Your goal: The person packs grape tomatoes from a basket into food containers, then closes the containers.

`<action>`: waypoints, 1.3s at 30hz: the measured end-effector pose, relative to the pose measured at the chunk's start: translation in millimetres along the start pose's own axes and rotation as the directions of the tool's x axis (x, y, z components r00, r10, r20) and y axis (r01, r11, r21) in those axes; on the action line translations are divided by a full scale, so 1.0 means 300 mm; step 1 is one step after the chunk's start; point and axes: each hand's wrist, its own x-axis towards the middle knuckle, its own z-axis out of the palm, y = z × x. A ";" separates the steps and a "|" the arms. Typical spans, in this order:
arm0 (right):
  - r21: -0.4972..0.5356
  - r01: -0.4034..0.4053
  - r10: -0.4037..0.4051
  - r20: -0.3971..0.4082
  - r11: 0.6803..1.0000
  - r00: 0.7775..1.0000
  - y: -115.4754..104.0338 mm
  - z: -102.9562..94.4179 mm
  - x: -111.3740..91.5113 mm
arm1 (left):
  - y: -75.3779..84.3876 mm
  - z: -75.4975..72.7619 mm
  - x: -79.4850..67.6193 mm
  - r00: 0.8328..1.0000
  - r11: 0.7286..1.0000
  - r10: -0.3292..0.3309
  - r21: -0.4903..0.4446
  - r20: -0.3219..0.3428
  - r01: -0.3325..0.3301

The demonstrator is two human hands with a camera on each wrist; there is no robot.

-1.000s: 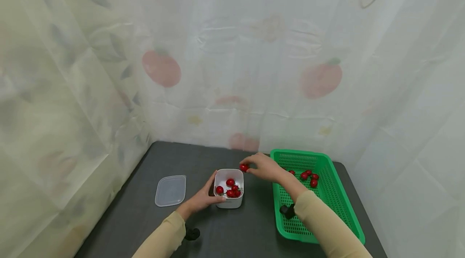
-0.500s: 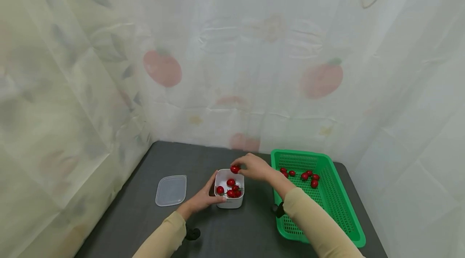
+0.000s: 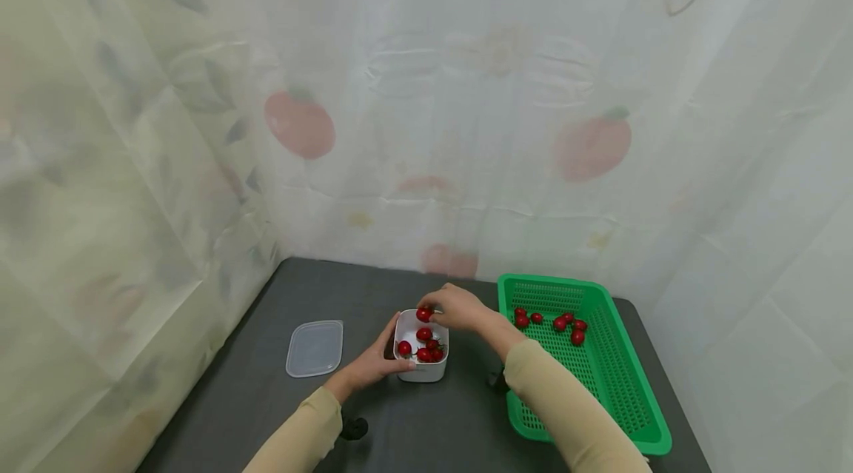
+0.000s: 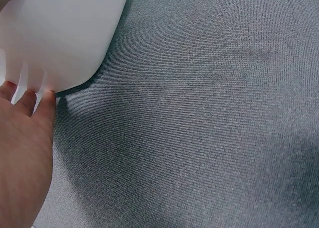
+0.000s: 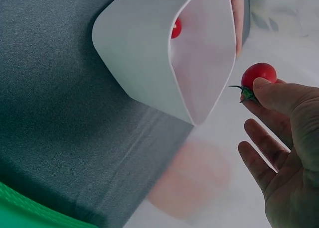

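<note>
A white square container (image 3: 420,374) stands on the dark table with several red cherry tomatoes (image 3: 424,334) inside. My left hand (image 3: 370,367) grips it from the left, thumb along the near side; in the left wrist view its fingertips (image 4: 48,96) press on the white wall. Over the container's far right rim, my right hand (image 3: 458,307) pinches one cherry tomato (image 5: 259,76) between thumb and forefinger. The tomato's green stem shows in the right wrist view, where the other fingers are spread. That tomato is above the opening, apart from those inside.
A green perforated basket (image 3: 629,403) sits at the right, with several cherry tomatoes (image 3: 577,337) toward its far end. The translucent lid (image 3: 315,349) lies flat left of the container. Patterned curtains (image 3: 426,125) hang behind and at both sides of the table.
My right hand has moved left with the cherry tomato, from beside the container to above its far part, and a little lower. The left hand and the container have stayed put.
</note>
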 end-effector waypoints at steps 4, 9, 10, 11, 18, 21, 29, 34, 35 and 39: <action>0.016 -0.020 0.019 0.013 1.000 1.000 -0.008 0.012 0.009 | -0.001 0.000 -0.001 1.000 1.000 -0.015 0.010 -0.011 0.016; 0.032 -0.050 0.049 0.029 0.998 0.998 -0.018 0.038 0.020 | -0.001 -0.002 -0.001 1.000 1.000 -0.025 0.015 -0.015 0.025; 0.032 -0.057 0.056 0.031 0.998 0.998 -0.019 0.045 0.024 | 0.001 -0.002 -0.001 1.000 1.000 -0.025 0.015 -0.015 0.025; 0.030 -0.065 0.064 0.034 0.997 0.997 -0.021 0.052 0.028 | 0.002 -0.002 -0.002 1.000 1.000 -0.026 0.015 -0.014 0.027; -0.009 -0.082 0.083 0.055 0.997 0.995 -0.034 0.087 0.051 | 0.012 0.001 -0.008 0.999 0.999 -0.045 0.025 -0.025 0.046; -0.031 -0.076 0.078 0.063 0.997 0.995 -0.043 0.097 0.056 | 0.014 0.002 -0.010 0.999 0.999 -0.039 0.024 -0.026 0.040; -0.081 -0.067 0.073 0.075 0.994 0.994 -0.048 0.122 0.066 | 0.015 0.003 -0.014 0.999 0.999 -0.033 0.026 -0.025 0.033; -0.096 -0.067 0.075 0.088 0.993 0.993 -0.049 0.126 0.062 | 0.014 0.004 -0.014 0.999 0.999 -0.034 0.017 -0.022 0.034; -0.095 -0.066 0.075 0.089 0.993 0.993 -0.049 0.127 0.060 | 0.013 0.004 -0.013 0.999 0.999 -0.032 0.015 -0.021 0.032; -0.080 -0.064 0.070 0.076 0.995 0.995 -0.044 0.127 0.050 | 0.009 0.003 -0.011 0.999 0.999 -0.033 0.024 -0.025 0.033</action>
